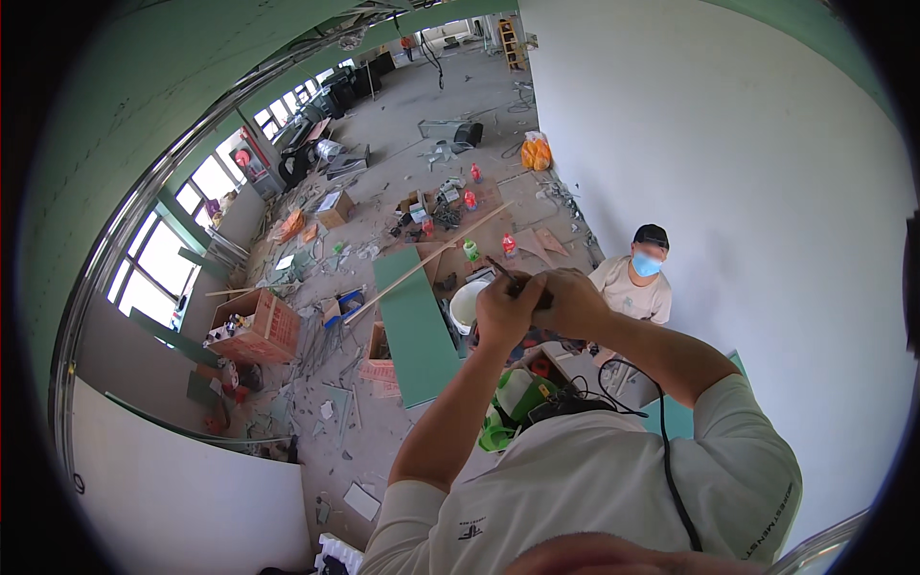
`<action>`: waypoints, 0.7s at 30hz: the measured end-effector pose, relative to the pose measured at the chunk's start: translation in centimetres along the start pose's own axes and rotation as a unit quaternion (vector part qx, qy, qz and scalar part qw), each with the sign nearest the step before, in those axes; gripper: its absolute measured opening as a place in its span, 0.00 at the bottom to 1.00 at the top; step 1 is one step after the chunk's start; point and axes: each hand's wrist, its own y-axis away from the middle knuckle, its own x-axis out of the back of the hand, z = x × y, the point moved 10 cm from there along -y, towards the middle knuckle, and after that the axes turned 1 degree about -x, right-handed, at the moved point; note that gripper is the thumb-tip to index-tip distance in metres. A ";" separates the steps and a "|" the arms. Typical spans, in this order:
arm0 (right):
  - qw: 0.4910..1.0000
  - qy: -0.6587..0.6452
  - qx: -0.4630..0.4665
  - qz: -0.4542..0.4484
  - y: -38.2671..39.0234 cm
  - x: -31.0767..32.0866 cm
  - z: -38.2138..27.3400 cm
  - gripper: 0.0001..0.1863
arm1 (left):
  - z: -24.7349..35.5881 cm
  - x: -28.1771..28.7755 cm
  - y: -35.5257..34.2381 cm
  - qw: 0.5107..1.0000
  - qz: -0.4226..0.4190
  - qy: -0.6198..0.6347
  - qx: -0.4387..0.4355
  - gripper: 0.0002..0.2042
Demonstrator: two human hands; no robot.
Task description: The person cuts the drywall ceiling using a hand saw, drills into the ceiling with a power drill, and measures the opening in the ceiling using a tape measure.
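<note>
Being gripped between both closed hands is a small dark tool (506, 275), held up at chest height; the left hand (505, 309) is curled around its lower end and the right hand (572, 302) is wrapped just beside it, the two touching. What kind of tool it is cannot be told.

Far below the hands, a green board (414, 326) is being crossed by a long pale wooden strip (431, 261), and a white bucket (464, 305) is seen just beside the board's right edge. A green and white power tool (513, 402) is lying near the person's chest line. A cardboard box (257, 326) is standing well apart on the left, among scattered debris.

Another person in a black cap (636, 283) is seated near the white wall (747, 172), close under the right forearm. Open floor is being left toward the far end, while the wall is closing off the right side and a row of windows (163, 259) the left.
</note>
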 end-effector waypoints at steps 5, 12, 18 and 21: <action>0.999 -0.011 -0.018 -0.028 -0.3 -0.8 -1.6 0.16 | -0.2 2.7 0.9 0.999 0.040 0.019 0.004 0.16; 0.982 -0.108 -0.030 -0.152 -0.5 1.2 -4.4 0.28 | -0.4 4.9 1.1 0.993 0.071 0.097 0.018 0.16; 0.728 -0.652 -0.148 -0.151 2.9 1.1 0.8 0.44 | 1.9 7.7 -0.1 0.937 0.122 0.317 0.082 0.19; 0.910 -0.350 0.049 -0.219 5.1 1.4 0.1 0.46 | 4.5 7.5 -1.1 0.908 0.106 0.398 0.082 0.19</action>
